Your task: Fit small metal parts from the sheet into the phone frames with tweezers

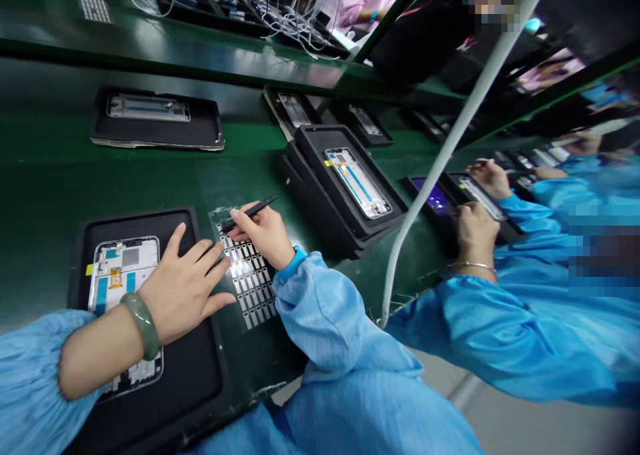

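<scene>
In the head view, my right hand (263, 233) pinches a slim black pen-like tool (257, 206) over the top of a sheet of small silver-white stickers (253, 285). My left hand (193, 281) reaches across with its fingers spread, the fingertips at the sheet's left edge. A small grey piece shows by those fingertips; I cannot tell whether they touch it. Beneath my left forearm lies a white phone frame (145, 258) with blue strips and a yellow tab, partly hidden, in a black foam tray (193, 368). A green bangle (143, 325) circles my left wrist.
To the right, stacked black trays (320, 205) carry another phone frame (360, 185). More trays, such as one at the back left (150, 131), line the green bench (240, 168). A pale hose (450, 141) crosses the view. A co-worker's hands (477, 231) work at the right.
</scene>
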Demonstrator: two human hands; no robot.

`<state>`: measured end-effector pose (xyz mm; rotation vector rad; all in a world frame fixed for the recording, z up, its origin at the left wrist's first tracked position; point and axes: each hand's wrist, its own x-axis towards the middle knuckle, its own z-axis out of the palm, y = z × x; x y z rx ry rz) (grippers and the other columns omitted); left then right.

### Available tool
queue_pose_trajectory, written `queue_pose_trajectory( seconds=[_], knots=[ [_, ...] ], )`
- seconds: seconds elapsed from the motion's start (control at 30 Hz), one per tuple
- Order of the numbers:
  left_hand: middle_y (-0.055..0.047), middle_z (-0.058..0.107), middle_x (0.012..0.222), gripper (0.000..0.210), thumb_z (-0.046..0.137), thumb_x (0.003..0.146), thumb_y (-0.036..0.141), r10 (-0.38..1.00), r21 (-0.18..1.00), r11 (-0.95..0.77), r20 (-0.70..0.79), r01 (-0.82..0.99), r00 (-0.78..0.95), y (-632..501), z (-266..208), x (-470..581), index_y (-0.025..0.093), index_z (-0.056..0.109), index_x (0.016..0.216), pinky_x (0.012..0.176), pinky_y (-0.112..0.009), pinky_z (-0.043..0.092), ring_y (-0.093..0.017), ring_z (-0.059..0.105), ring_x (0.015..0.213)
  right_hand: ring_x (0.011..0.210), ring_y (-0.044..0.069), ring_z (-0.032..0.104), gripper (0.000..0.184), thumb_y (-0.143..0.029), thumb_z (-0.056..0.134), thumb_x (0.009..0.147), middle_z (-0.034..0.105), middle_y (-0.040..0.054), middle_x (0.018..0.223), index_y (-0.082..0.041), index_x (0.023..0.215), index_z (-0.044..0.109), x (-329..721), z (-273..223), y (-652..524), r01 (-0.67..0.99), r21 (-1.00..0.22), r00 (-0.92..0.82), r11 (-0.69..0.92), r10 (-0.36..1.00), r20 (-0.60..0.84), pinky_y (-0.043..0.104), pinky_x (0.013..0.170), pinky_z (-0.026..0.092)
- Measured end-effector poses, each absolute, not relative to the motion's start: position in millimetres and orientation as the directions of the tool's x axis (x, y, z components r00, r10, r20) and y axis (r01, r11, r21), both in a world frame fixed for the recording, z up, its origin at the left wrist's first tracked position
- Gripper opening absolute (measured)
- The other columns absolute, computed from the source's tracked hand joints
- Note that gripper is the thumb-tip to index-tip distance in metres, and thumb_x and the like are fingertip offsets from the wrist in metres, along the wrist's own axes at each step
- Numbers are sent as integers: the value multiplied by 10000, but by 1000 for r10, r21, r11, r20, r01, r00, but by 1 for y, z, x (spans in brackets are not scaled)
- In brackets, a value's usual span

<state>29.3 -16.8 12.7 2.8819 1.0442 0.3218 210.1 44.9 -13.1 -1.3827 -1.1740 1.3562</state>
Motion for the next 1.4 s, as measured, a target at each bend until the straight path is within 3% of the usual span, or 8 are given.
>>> queue_pose_trajectory(
  seconds=[0.2,0.33,0.43,0.53,0.73,1.23,1.3,1.4],
  knots=[
    [-150,631,1233,390,457,928,411,650,207,-760,202,617,733,-14,11,27,163,625,1178,1079,-692,230,-320,547,1156,517,85,655,309,-398,759,691,688,-12,668,-169,792,578,210,5,44,-171,-953,-57,-251,968,-245,165,501,558],
    [-89,633,1207,319,434,942,376,759,478,-630,216,612,614,-10,23,14,197,587,1158,1094,-560,309,-248,540,1167,515,71,647,302,-424,737,728,708,-14,706,-185,813,572,197,27,34,-304,-931,-136,-202,976,-168,153,507,552],
    [-47,660,1029,292,441,931,429,909,734,-368,155,571,387,-12,39,-3,204,593,1037,875,-352,489,-183,606,963,529,86,661,297,-420,736,737,711,-15,713,-192,836,573,178,37,28,-340,-921,-210,-191,970,-123,174,518,567],
    [16,624,811,269,474,902,458,960,831,-184,38,526,276,-17,50,-22,225,603,866,666,-252,471,-129,576,724,554,96,678,256,-389,726,760,709,-14,722,-192,840,583,159,40,25,-325,-930,-301,-170,951,-68,186,532,577],
    [41,543,649,267,477,868,400,946,846,-106,-77,523,316,-24,51,-53,219,556,688,543,-215,416,-106,500,593,572,110,687,245,-365,728,760,687,-13,727,-188,873,603,138,50,24,-197,-971,-443,-139,896,-39,211,552,590],
    [37,551,640,384,410,901,527,942,798,-70,-143,598,302,-27,45,-73,221,576,737,501,-230,415,-114,506,560,579,113,690,282,-383,721,773,678,-8,734,-170,897,585,123,41,25,-236,-964,-440,-127,898,-11,231,582,598],
    [13,631,792,373,433,885,567,945,708,-158,-93,688,312,-25,41,-83,239,611,895,588,-277,483,-158,590,685,571,103,687,263,-380,703,791,683,-13,744,-176,903,580,125,43,29,-255,-962,-398,-95,917,15,210,560,591],
    [-66,607,1215,526,526,817,624,914,473,-392,100,789,394,-24,27,-100,240,550,1176,962,-473,460,-287,560,1133,570,96,688,278,-394,695,795,682,-19,745,-182,919,566,124,41,38,-245,-966,-364,-85,931,11,193,550,586]
  ],
)
